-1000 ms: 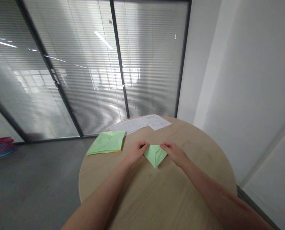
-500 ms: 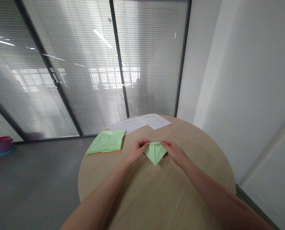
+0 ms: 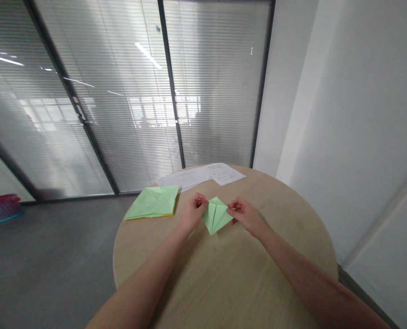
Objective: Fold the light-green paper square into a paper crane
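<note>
Though probably text, illegible marks on sheets beyond handheld green paper.

between left hand and right hand: paper. on table: pile to left, sheets behind. on floor, far left: basket.

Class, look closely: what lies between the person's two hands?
The folded green paper lies between the left hand and the right hand, touched by both, as the head view shows.
</note>
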`<state>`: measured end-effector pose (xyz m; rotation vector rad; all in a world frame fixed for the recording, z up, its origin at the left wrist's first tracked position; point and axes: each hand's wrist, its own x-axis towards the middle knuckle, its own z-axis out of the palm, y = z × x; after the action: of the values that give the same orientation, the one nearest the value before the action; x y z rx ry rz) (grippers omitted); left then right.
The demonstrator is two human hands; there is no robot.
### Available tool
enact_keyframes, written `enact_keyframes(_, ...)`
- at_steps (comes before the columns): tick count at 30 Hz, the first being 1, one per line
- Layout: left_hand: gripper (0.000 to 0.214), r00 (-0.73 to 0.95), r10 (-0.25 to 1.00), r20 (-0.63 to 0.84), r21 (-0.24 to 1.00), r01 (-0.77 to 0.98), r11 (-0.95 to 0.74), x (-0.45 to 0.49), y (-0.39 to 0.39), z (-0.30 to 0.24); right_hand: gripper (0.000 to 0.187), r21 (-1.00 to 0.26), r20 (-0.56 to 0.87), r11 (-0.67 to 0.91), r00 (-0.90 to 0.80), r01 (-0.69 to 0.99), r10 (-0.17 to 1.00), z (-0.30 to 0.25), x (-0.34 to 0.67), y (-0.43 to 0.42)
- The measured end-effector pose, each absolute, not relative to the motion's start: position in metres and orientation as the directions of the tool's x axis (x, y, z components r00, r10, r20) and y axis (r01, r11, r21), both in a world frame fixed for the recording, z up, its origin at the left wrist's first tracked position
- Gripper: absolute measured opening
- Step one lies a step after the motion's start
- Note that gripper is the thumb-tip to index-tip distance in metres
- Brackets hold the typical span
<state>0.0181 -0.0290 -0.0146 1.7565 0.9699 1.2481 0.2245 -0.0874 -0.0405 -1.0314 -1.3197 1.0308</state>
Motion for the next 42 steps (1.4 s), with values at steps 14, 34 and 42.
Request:
enact_keyframes(14, 0.03, 0.369, 0.833, 0.412, 0.781, 0.328, -0.532, 0.018, -0.037, -0.01, 0.038, -0.925, 0.31, 0.309, -0.028, 0.22, 0.95, -0.05, 0.226, -0.084)
enact_keyframes(34, 0.052, 0.433, 0.836, 0.337, 0.826, 0.291, -0.483, 0.016, -0.038, -0.01, 0.033, -0.945, 0.274, 0.262, 0.038, 0.194, 0.961, -0.049, 0.231, -0.082)
enact_keyframes(42, 0.064, 0.453, 0.822, 0.344, 0.823, 0.276, -0.497, 0.02, -0.037, -0.013, 0.032, -0.92, 0.311, 0.286, 0.054, 0.268, 0.949, -0.055, 0.229, -0.077)
